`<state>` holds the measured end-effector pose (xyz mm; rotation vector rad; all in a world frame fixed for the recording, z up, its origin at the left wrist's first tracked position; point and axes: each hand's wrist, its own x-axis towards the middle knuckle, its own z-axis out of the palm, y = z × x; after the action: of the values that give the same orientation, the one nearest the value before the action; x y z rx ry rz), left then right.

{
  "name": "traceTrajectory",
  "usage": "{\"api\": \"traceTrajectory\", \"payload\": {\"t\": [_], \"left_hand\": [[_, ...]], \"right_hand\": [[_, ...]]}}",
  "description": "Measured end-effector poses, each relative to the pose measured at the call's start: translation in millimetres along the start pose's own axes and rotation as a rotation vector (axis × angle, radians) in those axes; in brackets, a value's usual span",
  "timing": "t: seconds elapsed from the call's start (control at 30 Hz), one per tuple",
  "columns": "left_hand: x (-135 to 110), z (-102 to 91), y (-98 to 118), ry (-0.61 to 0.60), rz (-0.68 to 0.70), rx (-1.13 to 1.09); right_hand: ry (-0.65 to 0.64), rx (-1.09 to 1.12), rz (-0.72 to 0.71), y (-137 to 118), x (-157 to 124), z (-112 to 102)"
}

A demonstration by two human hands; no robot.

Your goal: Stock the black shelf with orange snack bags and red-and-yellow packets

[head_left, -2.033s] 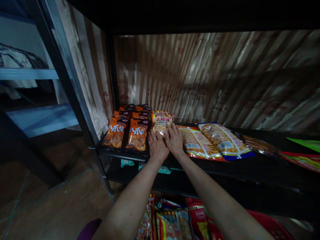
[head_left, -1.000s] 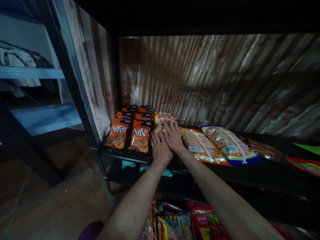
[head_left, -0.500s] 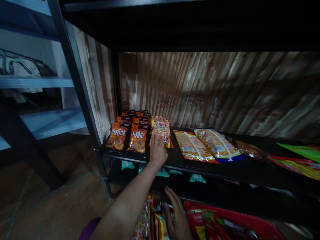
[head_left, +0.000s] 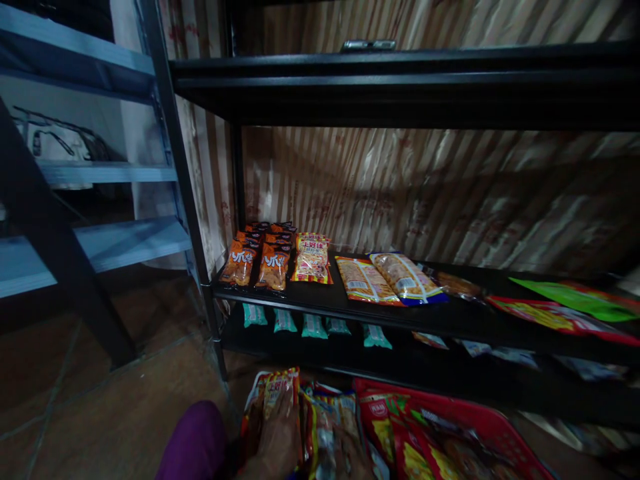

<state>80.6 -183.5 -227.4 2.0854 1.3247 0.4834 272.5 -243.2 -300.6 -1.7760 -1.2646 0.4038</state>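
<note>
Both my hands are low in the frame, among snack packets [head_left: 320, 413] standing in a red basket [head_left: 500, 433] on the floor. My left hand [head_left: 277, 440] has its fingers on an upright yellow and red packet [head_left: 274, 390] and seems to grip it. My right hand [head_left: 350, 457] lies dark between the packets beside it, with its fingers unclear. On the black shelf [head_left: 350, 312] above, orange packets [head_left: 273, 267] stand in two rows. A yellow and red packet [head_left: 311, 259] lies next to them.
Two large flat bags [head_left: 390, 279] lie mid-shelf, with green [head_left: 575, 297] and red [head_left: 550, 317] packs further right. Teal packets [head_left: 313, 325] line the lower shelf. A blue rack [head_left: 100, 243] stands at left over a tiled floor. A purple cloth [head_left: 195, 440] is near my left arm.
Both hands left the yellow and red packet on the shelf, right hand first, and dropped into the basket of packets. The view pulled back and down.
</note>
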Motion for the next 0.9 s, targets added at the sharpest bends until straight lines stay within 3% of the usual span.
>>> {"api": "traceTrajectory", "payload": {"t": [0.13, 0.23, 0.37, 0.67, 0.9], "left_hand": [[-44.9, 5.6, -37.3, -0.191, -0.1, 0.024], [-62.5, 4.8, -40.6, -0.297, -0.178, 0.065], [-72.0, 7.9, -33.9, -0.343, -0.211, 0.046], [-76.3, 23.5, -41.5, -0.261, -0.15, -0.032], [-79.1, 29.9, -43.9, -0.093, -0.182, -0.133]], "right_hand": [[-0.143, 0.02, 0.135, -1.6, -13.7, 7.3], [-0.189, 0.036, 0.186, -11.2, -23.0, 12.9], [-0.261, 0.141, 0.26, -17.9, -25.4, 14.7], [-0.125, 0.122, 0.315, 1.9, -18.8, 11.8], [-0.152, 0.153, 0.292, -16.4, -18.0, 6.6]]}}
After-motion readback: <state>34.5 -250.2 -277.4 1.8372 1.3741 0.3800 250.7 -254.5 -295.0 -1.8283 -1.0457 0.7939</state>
